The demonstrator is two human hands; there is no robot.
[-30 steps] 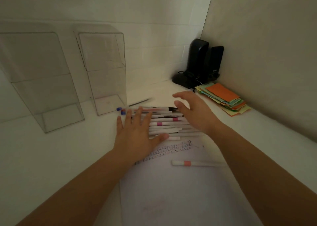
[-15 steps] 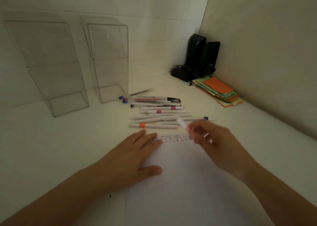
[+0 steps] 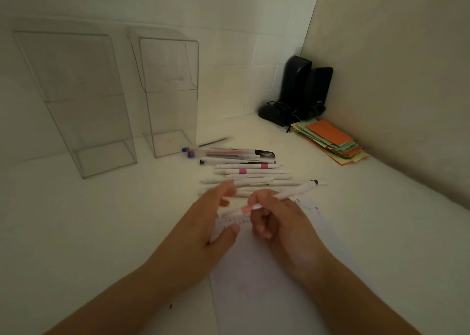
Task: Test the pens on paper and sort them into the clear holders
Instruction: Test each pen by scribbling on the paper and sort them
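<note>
— What have your hands got?

— Your right hand (image 3: pixel 282 222) curls its fingers (image 3: pixel 262 229) round a white pen with a pink band (image 3: pixel 246 209), held over the paper (image 3: pixel 267 283). Your left hand (image 3: pixel 203 235) lies beside it, fingers loose; whether they touch the pen is too blurred to tell.

— And the count?

— Two clear holders (image 3: pixel 76 105) stand upright on the bench (image 3: pixel 76 233); roughly a dozen pens (image 3: pixel 249 171) lie between them and the paper.
</note>
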